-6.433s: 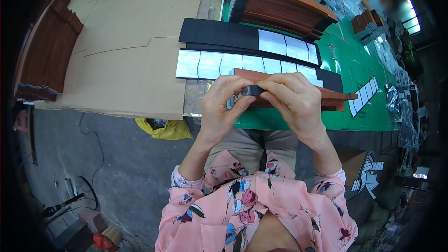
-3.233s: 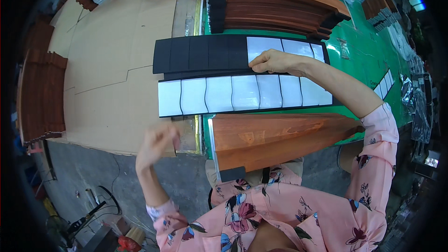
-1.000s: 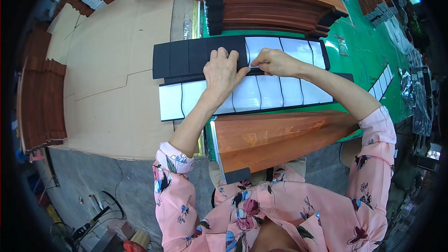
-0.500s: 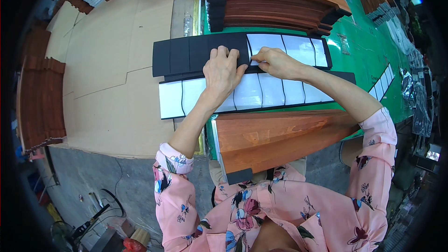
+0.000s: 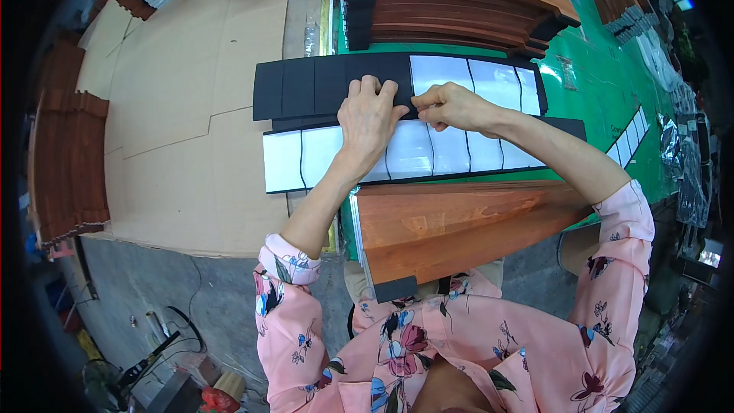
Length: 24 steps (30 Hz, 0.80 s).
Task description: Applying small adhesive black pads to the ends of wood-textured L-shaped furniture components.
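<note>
A long strip of black pads lies across the bench, its right part faced with white segments. My left hand presses on the black part with curled fingers, its thumb pointing right along the strip's lower edge. My right hand is closed in a pinch where black meets white; what sits between its fingertips is hidden. Just below, partly under both hands, lies a second strip with white segments and black edges. Nearest me, a brown wooden moulding with a dark end pad slants across the bench's front edge.
Brown mouldings stand stacked behind the strips on a green bench top. Cardboard covers the left side, with another moulding stack at its edge. A small white-segmented strip and clear plastic wrap lie at right.
The dark gap between the black and white parts by my right fingertips has narrowed. Both hands stay at nearly the same spot, and the view has shifted slightly.
</note>
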Tool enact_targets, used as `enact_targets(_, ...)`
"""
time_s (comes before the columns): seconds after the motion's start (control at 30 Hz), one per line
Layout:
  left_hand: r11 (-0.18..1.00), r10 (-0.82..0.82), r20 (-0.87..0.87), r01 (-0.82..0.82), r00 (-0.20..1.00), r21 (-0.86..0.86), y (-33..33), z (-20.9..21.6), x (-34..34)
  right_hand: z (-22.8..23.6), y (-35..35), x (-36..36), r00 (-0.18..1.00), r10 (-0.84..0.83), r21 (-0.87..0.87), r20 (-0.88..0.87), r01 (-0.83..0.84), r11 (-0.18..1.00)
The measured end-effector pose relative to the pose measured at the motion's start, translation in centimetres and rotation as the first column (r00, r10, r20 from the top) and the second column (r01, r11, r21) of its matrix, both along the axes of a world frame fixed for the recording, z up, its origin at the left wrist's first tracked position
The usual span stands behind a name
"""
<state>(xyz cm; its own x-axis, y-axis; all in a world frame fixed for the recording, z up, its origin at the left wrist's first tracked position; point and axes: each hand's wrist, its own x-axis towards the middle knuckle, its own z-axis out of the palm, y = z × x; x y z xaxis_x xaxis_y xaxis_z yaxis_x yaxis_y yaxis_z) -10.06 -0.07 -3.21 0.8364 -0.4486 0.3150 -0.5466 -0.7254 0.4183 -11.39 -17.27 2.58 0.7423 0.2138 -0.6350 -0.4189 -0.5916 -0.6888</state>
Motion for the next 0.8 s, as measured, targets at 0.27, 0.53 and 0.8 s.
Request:
enact_targets(0.27,0.988,-0.106,0.137,0.12,0.985,-0.098,0.6,-0.7,-0.1,0.9,0.6,-0.3,0.99,0.136,0.051,0.033,-0.137,0.989)
enact_targets(0.53,0.963,-0.062,-0.026,0.053,0.998,-0.264,0.6,-0.6,0.2,0.0,0.0,0.3,0.996,0.072,0.077,0.053,-0.076,0.994)
enact_targets(0.8,0.868,-0.04,-0.411,-0.171,0.911,-0.465,1.3,0.6,1.0,1.2,0.8,0.4,0.998,0.024,0.005,-0.054,-0.024,1.0)
